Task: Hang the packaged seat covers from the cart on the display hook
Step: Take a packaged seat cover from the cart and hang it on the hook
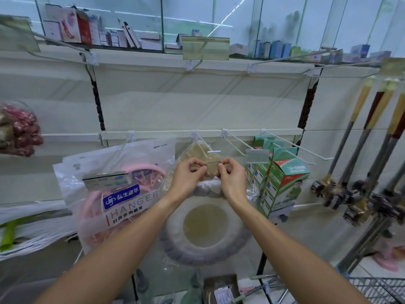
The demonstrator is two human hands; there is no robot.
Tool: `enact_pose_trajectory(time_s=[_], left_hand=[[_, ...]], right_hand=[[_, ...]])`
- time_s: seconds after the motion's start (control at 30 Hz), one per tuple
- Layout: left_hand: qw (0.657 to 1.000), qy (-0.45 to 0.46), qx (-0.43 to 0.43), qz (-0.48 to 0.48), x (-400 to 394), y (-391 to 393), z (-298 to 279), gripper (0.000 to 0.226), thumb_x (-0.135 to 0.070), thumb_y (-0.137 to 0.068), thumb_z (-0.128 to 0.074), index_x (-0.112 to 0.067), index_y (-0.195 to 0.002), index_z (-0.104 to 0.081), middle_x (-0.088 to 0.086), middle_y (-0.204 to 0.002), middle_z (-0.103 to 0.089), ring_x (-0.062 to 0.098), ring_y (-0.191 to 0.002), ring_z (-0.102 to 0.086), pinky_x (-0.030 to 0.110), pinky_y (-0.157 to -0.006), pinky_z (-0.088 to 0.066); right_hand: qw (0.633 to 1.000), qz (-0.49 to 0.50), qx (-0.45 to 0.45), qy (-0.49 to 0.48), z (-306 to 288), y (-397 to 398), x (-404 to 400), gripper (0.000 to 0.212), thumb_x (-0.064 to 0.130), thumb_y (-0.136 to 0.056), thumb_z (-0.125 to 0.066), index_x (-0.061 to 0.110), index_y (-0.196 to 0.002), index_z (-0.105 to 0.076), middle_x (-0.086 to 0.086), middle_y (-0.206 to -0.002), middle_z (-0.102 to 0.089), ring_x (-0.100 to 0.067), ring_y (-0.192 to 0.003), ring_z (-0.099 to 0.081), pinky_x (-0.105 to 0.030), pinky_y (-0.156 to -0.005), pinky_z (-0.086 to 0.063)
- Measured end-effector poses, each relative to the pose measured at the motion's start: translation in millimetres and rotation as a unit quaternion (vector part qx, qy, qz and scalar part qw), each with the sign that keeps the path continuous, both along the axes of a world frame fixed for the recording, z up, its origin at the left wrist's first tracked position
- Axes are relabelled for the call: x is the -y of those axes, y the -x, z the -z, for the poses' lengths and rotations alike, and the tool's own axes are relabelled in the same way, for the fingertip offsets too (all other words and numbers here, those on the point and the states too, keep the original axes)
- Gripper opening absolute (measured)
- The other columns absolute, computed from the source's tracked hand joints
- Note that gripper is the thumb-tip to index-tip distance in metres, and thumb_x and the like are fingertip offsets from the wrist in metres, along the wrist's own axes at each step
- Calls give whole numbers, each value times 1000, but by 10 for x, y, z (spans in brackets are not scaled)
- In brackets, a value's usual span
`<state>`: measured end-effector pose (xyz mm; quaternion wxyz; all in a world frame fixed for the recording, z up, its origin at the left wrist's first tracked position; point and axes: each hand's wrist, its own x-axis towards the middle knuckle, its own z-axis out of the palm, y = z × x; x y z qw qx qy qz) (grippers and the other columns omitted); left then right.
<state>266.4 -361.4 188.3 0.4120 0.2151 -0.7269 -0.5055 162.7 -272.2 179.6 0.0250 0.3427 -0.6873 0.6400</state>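
A ring-shaped grey and white seat cover (203,246) in a clear plastic package hangs in front of me at the centre of the head view. My left hand (189,175) and my right hand (230,176) both pinch the top of the package, with a thin wire loop stretched between the fingertips. The white display hook (202,145) juts out from the rail just above my hands, and a beige flat package (197,153) hangs behind on it. The wire cart (381,288) shows at the bottom right corner.
A bagged pink hanger rack (122,194) hangs close on the left. Green boxed goods (282,183) hang on hooks to the right, with bare hooks (236,143) between. Long-handled tools (359,163) hang at far right. A shelf of small boxes (122,38) runs above.
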Motion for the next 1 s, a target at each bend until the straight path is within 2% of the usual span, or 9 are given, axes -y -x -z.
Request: enact_pose_trajectory(time_s=[0.13,0.23,0.4,0.53,0.67,0.8,0.9,1.0], left_hand=[[999,8,-6,-37,57,91,3,1,-6,-89,-65,-7,-89,-66,9,-70,-74,14,-63,-70,32,-70,-58],[998,21,-6,-66,95,154,-12,1,-8,-89,-65,-8,-89,-65,10,-70,-74,15,-63,-71,33,-69,-59],[994,51,-18,-96,145,235,-31,4,-11,-89,-63,-14,-86,-62,-1,-63,-71,4,-54,-64,19,-58,-49],[992,62,-36,-99,185,304,-40,3,-12,-90,-62,-12,-87,-62,-2,-60,-69,5,-52,-62,18,-56,-47],[991,69,-27,-109,284,391,-55,8,-10,-91,-61,-15,-84,-60,1,-60,-69,3,-47,-59,14,-52,-44],[990,73,-20,-122,415,487,-39,8,-11,-92,-62,-16,-86,-60,2,-62,-70,0,-47,-58,13,-53,-45],[989,72,-13,-130,501,556,-25,9,-13,-92,-61,-19,-86,-60,-1,-63,-70,2,-50,-61,21,-57,-50],[988,67,0,-139,604,634,-23,10,-14,-92,-61,-21,-86,-60,-5,-64,-69,2,-51,-61,24,-57,-48]], right_hand=[[1000,10,-6,10,1,47,114,12,13,-94,-60,11,-83,-65,4,-57,-66,1,-51,-59,-18,-58,-44],[1000,5,1,21,8,110,212,13,15,-94,-60,13,-83,-65,2,-60,-68,-5,-55,-64,-26,-61,-51],[999,-23,-2,46,11,212,331,12,15,-94,-60,13,-83,-63,-5,-61,-70,-13,-56,-66,-29,-61,-52],[998,-37,-3,53,0,275,401,11,14,-94,-57,15,-84,-62,-9,-62,-70,-11,-53,-61,-22,-55,-46],[998,-47,23,39,-2,391,541,13,8,-94,-55,14,-86,-62,-9,-63,-70,-8,-50,-57,-24,-54,-46],[998,-55,32,28,26,528,698,11,12,-94,-58,15,-86,-63,-4,-61,-70,-10,-51,-61,-28,-56,-49],[999,-37,30,21,15,604,818,10,17,-93,-61,15,-84,-64,-2,-63,-68,-7,-49,-58,-28,-56,-46],[999,-31,24,7,15,671,929,10,20,-93,-62,16,-83,-64,-1,-65,-68,-4,-48,-54,-28,-54,-43]])
